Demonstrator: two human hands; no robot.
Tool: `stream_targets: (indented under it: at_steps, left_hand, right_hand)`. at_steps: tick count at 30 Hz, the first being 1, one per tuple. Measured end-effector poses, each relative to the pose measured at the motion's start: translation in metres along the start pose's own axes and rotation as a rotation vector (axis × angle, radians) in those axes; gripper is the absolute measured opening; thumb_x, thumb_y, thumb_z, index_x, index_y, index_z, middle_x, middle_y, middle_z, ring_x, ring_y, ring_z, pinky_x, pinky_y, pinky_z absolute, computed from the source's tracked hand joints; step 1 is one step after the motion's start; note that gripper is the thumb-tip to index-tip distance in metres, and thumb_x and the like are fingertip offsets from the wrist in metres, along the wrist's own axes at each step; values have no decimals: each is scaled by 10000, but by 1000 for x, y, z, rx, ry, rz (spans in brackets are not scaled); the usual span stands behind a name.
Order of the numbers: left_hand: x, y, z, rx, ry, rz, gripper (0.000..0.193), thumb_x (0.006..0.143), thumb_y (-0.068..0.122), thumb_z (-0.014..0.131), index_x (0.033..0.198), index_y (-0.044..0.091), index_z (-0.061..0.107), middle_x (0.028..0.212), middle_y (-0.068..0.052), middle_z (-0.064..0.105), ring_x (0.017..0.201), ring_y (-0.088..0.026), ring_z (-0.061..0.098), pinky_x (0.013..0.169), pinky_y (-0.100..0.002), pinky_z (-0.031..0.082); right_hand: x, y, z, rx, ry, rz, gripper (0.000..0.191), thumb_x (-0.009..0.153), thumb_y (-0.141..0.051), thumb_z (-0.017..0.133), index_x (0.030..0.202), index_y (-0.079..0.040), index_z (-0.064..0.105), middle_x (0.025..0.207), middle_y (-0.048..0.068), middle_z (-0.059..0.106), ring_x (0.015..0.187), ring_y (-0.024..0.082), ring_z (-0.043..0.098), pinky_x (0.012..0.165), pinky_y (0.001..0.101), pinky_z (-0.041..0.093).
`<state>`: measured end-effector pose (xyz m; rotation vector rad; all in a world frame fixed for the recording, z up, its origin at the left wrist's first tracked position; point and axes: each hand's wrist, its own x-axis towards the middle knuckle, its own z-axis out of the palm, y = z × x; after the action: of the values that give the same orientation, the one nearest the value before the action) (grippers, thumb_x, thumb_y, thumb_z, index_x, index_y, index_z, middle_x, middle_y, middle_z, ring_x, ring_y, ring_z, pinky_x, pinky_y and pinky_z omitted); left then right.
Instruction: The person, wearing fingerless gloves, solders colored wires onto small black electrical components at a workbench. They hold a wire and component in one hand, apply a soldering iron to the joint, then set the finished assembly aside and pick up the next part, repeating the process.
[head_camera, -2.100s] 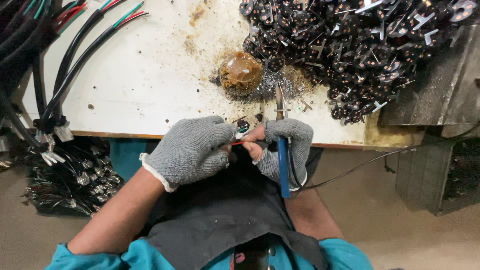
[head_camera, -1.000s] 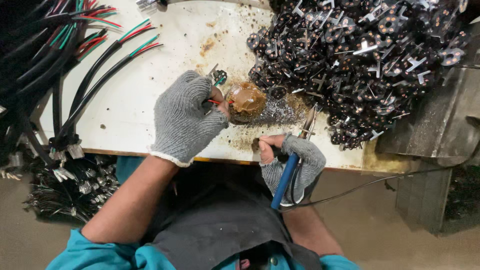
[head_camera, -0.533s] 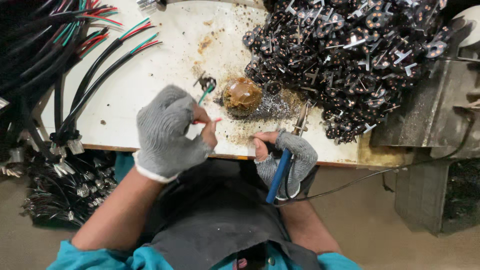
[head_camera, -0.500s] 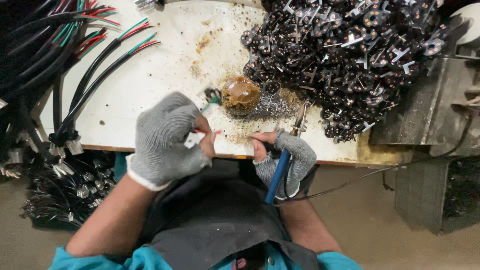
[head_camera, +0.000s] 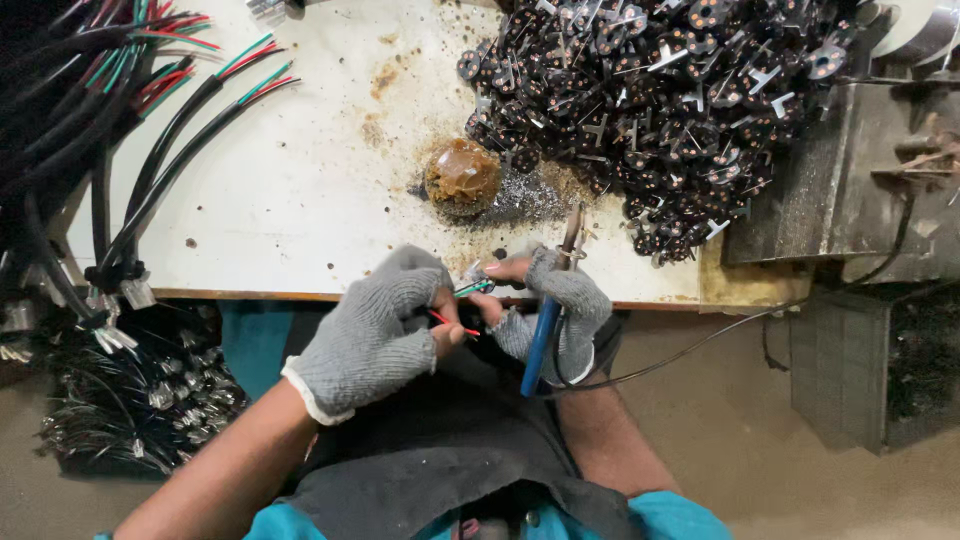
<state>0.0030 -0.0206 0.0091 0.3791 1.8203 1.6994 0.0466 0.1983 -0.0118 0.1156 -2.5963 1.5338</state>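
The thin red and green wires (head_camera: 462, 305) are between your two hands, just in front of the near edge of the counter (head_camera: 300, 200) and above your dark apron (head_camera: 430, 450). Your left hand (head_camera: 372, 335), in a grey knit glove, is clenched on them with thumb and fingers, so the bare ends point to the right and stay steady. Your right hand (head_camera: 548, 300) pinches the small metal part (head_camera: 478, 272) at the wire ends with its bare fingertips, and at the same time the other fingers grasp the blue-handled soldering iron (head_camera: 545, 325); its tip points away from you, over the counter, probably so that it touches nothing while you fit the pieces. Its cable (head_camera: 720, 335) goes off to the right. Just behind your hands sits a brown lump (head_camera: 462, 175) on grey residue, near to the iron. Further right lies a big pile of dark plug parts (head_camera: 660, 100), and on the left are bundles of black cables (head_camera: 110, 150).
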Motion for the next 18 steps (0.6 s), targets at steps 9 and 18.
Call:
stream_targets:
  at_steps: [9, 18]
  left_hand:
    - [19, -13, -11, 539, 157, 204, 175, 716, 139, 775, 803, 104, 627, 843, -81, 648, 787, -299, 671, 681, -398, 535]
    - [26, -27, -9, 565, 285, 245, 212, 737, 159, 806, 836, 95, 630, 878, -89, 644, 819, -321, 665, 701, -416, 535]
  right_hand:
    - [19, -2, 2, -299, -207, -121, 311, 836, -149, 809, 1146, -171, 787, 909, 62, 760, 759, 271, 725, 708, 362, 566]
    - [21, 7, 6, -333, -157, -128, 435, 749, -306, 901, 1135, -161, 762, 918, 77, 756, 778, 280, 725, 713, 363, 567]
